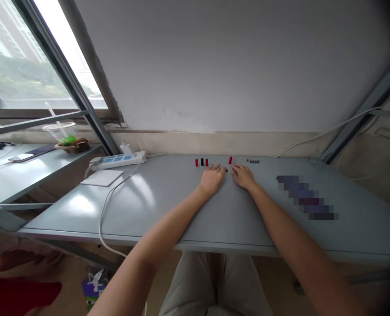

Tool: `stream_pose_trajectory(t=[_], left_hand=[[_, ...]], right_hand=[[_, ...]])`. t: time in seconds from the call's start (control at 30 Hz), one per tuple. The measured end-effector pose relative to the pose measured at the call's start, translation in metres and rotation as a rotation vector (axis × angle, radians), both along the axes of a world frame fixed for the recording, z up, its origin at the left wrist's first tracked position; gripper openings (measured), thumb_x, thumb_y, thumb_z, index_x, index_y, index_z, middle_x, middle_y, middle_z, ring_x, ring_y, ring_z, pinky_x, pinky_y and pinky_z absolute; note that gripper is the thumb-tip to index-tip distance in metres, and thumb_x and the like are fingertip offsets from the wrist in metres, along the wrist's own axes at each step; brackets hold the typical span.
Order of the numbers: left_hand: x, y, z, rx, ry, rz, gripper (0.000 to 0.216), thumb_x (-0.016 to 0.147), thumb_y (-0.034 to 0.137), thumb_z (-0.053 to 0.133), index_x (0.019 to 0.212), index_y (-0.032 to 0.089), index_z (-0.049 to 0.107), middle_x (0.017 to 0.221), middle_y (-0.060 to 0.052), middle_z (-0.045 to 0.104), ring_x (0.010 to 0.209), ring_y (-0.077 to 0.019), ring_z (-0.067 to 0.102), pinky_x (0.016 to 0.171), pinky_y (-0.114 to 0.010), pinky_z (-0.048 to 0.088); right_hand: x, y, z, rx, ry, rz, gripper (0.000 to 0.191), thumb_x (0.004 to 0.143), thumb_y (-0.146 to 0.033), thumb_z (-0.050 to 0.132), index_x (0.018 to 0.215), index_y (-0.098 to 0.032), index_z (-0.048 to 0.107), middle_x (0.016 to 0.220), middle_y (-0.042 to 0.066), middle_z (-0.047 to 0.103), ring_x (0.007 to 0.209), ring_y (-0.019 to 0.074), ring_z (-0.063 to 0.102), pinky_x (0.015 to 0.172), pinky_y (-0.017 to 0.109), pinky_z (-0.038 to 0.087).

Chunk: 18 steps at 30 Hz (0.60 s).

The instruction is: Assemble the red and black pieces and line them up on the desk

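My left hand [213,179] rests on the grey desk, its thumb and forefinger together at a small black piece [226,170]. Its other fingers bend over the desk top. Close by on the right, my right hand [243,176] lies with fingers slightly apart and pointing at the same piece; nothing shows in it. Just beyond the right fingertips is a small red cylinder [230,160], tilted. Past the left hand, a red cylinder [196,162], a black cylinder [202,162] and another red cylinder [206,162] stand in a row.
Several small dark metal pieces [254,161] lie at the back, right of my hands. A blurred-out dark object [307,198] is on the right. To the left are a power strip [119,160], a white flat square [102,177] and a cable [105,206] crossing the desk edge.
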State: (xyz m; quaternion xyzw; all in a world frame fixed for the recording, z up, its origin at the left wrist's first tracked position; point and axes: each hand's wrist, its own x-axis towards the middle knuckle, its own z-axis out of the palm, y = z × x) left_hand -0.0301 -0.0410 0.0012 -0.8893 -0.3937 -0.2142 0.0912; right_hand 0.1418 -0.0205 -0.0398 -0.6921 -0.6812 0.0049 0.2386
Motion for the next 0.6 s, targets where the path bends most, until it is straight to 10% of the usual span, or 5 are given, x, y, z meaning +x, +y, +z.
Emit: stream_pose_trajectory(t=[0.6], left_hand=[[-0.008, 0.000, 0.000, -0.777, -1.125, 0.105, 0.023, 0.073, 0.025, 0.059, 0.091, 0.012, 0.066, 0.087, -0.009, 0.069, 0.082, -0.0164, 0.063, 0.080, -0.031, 0.046]], right_hand=[[-0.008, -0.007, 0.026, 0.259, 0.771, 0.029, 0.025, 0.074, -0.041, 0.049, 0.077, -0.017, 0.054, 0.069, 0.006, 0.061, 0.062, 0.0165, 0.056, 0.061, 0.029, 0.043]])
